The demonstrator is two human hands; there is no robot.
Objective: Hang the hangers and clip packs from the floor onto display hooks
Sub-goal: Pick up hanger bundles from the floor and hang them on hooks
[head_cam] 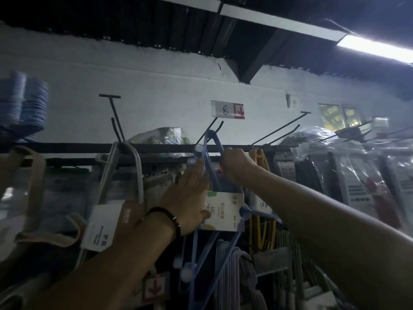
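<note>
A pack of blue plastic hangers with a white card label hangs with its hook tops over the black display hook under the price tag marked 8. My right hand grips the blue hanger necks just below that hook. My left hand holds the pack lower down, fingers up along the hangers and thumb on the card label. The hangers' lower ends trail down between my arms.
Empty black hooks stand at the left and right. White hangers with a label hang to the left, yellow hangers to the right, plastic-wrapped packs further right. Blue rope coils sit high left.
</note>
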